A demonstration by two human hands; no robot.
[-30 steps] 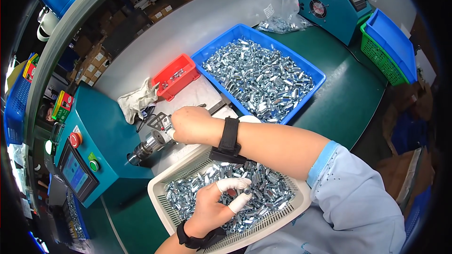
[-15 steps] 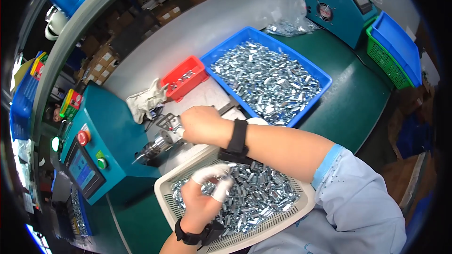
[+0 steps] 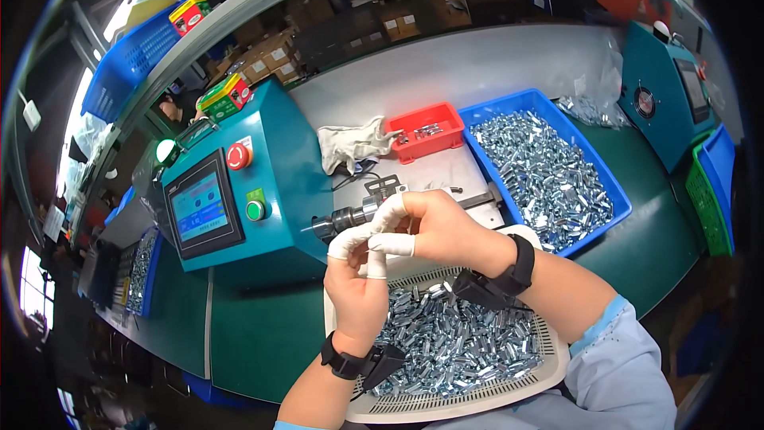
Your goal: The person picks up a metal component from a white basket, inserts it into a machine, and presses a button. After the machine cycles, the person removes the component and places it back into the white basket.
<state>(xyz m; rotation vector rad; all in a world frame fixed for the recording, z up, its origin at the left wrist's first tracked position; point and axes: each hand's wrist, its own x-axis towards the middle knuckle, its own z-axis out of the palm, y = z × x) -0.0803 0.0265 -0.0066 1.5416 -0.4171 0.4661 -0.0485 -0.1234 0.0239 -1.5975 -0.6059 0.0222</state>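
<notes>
My left hand and my right hand meet over the back left part of a cream plastic basket. White finger covers wrap the thumbs and forefingers, which pinch together at the fingertips; whatever is between them is hidden. Right behind the fingers, a metal chuck juts from a teal machine, partly covered by my hands. Under my wrists, the basket holds a heap of small shiny metal sleeve-like parts. Both wrists wear black straps with a small black block.
Behind the fixture lie a white cloth glove and a red bin with a few metal parts. A blue tray full of similar parts stands at the right. The machine carries a screen, a red button and a green button.
My right hand has left the fixture by the chuck and come to my left hand. My left hand has risen from over the basket. The view has swung left.
</notes>
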